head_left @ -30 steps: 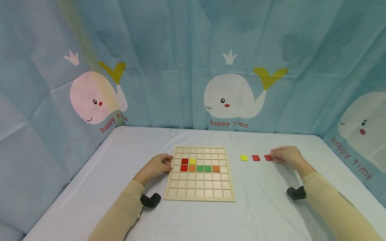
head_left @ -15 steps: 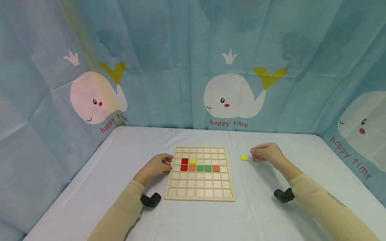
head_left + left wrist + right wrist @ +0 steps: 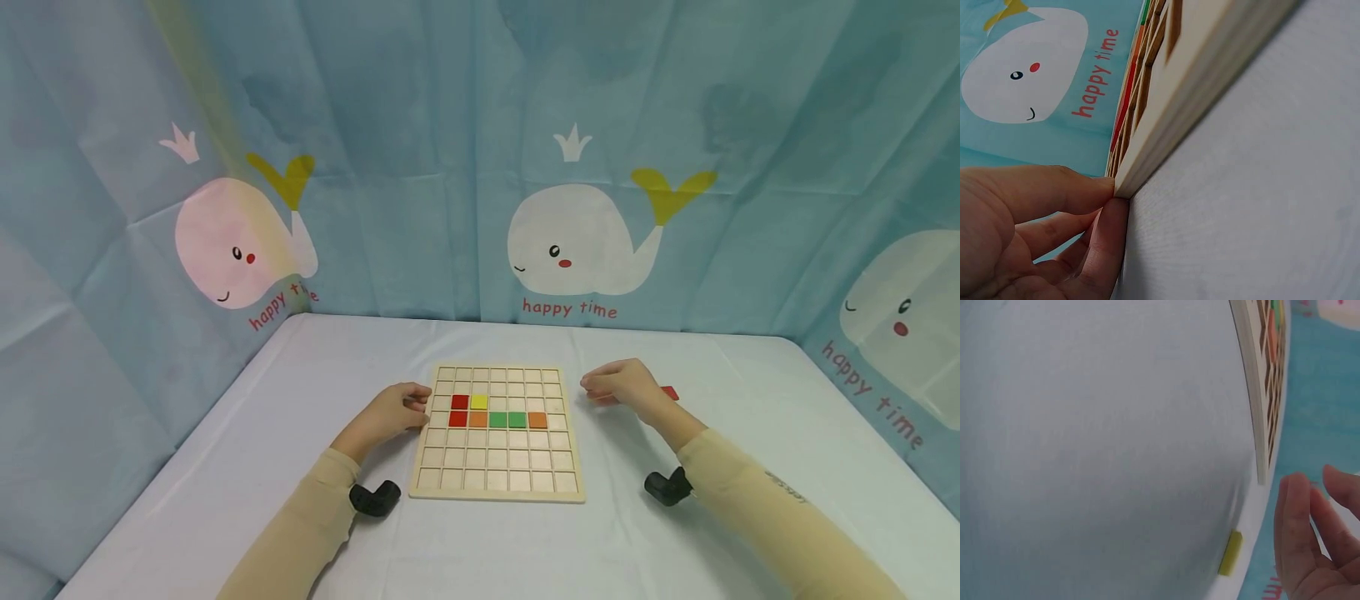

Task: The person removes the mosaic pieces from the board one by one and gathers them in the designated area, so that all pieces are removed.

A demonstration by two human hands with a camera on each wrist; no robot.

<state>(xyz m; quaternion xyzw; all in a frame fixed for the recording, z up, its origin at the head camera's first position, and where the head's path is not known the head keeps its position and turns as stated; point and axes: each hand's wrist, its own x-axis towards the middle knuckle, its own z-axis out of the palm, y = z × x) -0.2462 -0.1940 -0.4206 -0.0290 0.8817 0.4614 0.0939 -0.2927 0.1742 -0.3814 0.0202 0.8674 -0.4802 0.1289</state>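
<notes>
A wooden grid board (image 3: 495, 482) lies on the white table with red, yellow, orange and green square tiles in some cells. At its left edge my left hand (image 3: 388, 414) holds the rim with thumb and fingertips, seen close in the left wrist view. Just beyond the board's right edge hovers my right hand (image 3: 618, 386), fingers loosely bent and no tile visible between them. The right wrist view shows a yellow tile (image 3: 1230, 553) on the table near that hand. Behind the wrist, a red tile (image 3: 670, 392) shows in part; the other red tile is hidden.
A blue curtain (image 3: 420, 250) printed with whales stands around the far and side edges of the table (image 3: 495, 558). Black wrist mounts (image 3: 375, 499) sit beneath both sleeves.
My right hand has moved left from the rightmost red tile, over the other red tile, to above the yellow one. My left hand and the board have stayed in place.
</notes>
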